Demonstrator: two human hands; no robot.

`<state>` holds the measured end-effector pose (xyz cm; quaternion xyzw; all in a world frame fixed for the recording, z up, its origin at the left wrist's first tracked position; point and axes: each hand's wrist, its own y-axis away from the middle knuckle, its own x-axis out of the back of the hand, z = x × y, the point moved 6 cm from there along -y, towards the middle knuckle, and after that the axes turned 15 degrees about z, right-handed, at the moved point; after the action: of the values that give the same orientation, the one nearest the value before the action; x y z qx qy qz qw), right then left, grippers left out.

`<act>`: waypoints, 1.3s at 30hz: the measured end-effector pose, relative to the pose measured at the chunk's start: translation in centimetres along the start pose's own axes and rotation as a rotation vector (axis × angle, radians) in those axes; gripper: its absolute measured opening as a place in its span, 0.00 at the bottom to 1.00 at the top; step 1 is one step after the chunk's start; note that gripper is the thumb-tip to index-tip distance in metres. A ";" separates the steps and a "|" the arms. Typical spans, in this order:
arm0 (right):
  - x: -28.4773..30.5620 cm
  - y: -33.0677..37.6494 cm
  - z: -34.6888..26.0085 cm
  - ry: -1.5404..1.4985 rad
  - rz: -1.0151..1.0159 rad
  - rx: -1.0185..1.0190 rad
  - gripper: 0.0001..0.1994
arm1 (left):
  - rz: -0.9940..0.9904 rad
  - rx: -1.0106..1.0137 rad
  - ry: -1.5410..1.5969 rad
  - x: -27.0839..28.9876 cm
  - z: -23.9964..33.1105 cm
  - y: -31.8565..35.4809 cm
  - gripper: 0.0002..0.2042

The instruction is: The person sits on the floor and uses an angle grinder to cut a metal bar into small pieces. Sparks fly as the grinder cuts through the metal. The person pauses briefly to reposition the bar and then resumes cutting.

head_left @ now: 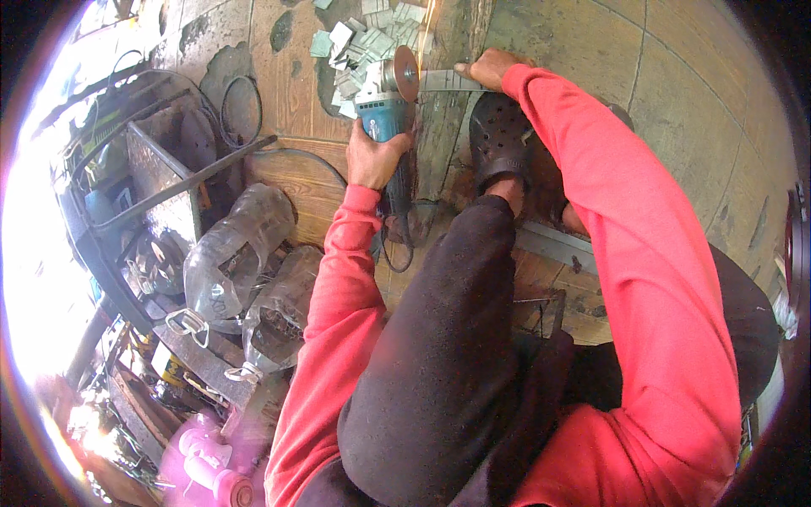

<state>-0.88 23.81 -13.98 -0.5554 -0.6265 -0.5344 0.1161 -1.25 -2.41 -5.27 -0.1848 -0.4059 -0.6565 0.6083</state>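
Head view, looking down past the knees. Left hand (372,156) wrapped tight around the body of a blue angle grinder (389,114), fingers closed on the housing. The grinder's disc (403,74) stands on edge just ahead of that hand and meets a flat grey metal strip (448,81). Right hand (488,66) lies at the far end of the same strip, fingers pressed down onto it, knuckles up; whether they curl around its edge cannot be told. The strip runs between the two hands, crosswise on the worn wooden board (296,84). A foot in a dark perforated clog (500,139) is planted just below the strip, between the arms. Beyond the disc, a scatter of small cut metal pieces (372,38). Left of the grinder hand, well apart: clear plastic bottles (236,249) and a dark metal frame (160,165).
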 end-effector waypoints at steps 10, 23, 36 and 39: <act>0.8 1.6 -0.3 -0.049 0.023 -0.122 0.36 | -0.018 -0.057 -0.113 -0.7 1.4 -1.7 0.32; 0.3 0.5 0.4 -0.116 -0.037 -0.132 0.37 | 0.044 -0.128 -0.032 -0.6 0.4 -1.3 0.27; -0.9 -0.4 0.4 -0.100 -0.035 -0.046 0.36 | -0.006 -0.039 -0.035 0.2 -0.5 0.1 0.33; -1.0 -0.1 0.6 -0.090 -0.044 -0.095 0.36 | -0.008 -0.052 -0.054 -0.1 -0.8 -0.3 0.33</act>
<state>-0.33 23.70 -15.03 -0.5698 -0.6171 -0.5404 0.0493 -1.34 -2.93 -5.93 -0.2166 -0.4060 -0.6641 0.5893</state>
